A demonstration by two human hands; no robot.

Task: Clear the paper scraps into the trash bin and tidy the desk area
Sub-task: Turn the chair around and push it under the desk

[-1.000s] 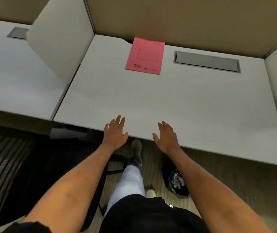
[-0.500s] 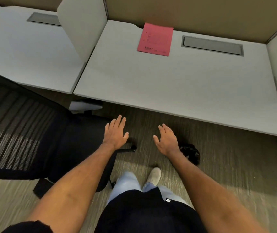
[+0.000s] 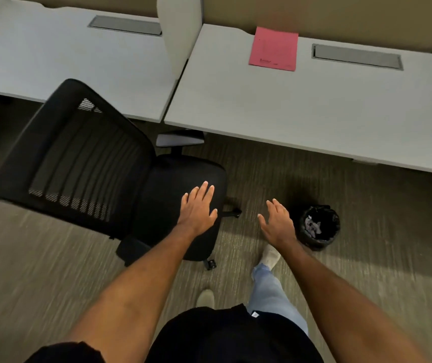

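Note:
A small black-lined trash bin (image 3: 328,237) stands on the carpet in front of the desk, with pale paper scraps (image 3: 312,227) inside it. The white desk (image 3: 314,111) carries a pink sheet (image 3: 273,49) at its back edge. My left hand (image 3: 198,208) hovers flat and empty over the seat of a black office chair (image 3: 99,163). My right hand (image 3: 277,223) is spread and empty just left of the bin. Both hands are apart from everything.
A grey cable hatch (image 3: 356,56) is set into the desk beside the pink sheet. A white divider panel (image 3: 179,30) separates it from the neighbouring desk (image 3: 60,61) on the left. My legs and shoes stand on the carpet behind the chair and bin.
I have stepped back from the desk and the view swung left. The chair and the trash bin have come fully into sight. Both hands stay spread and empty, now off the desk edge.

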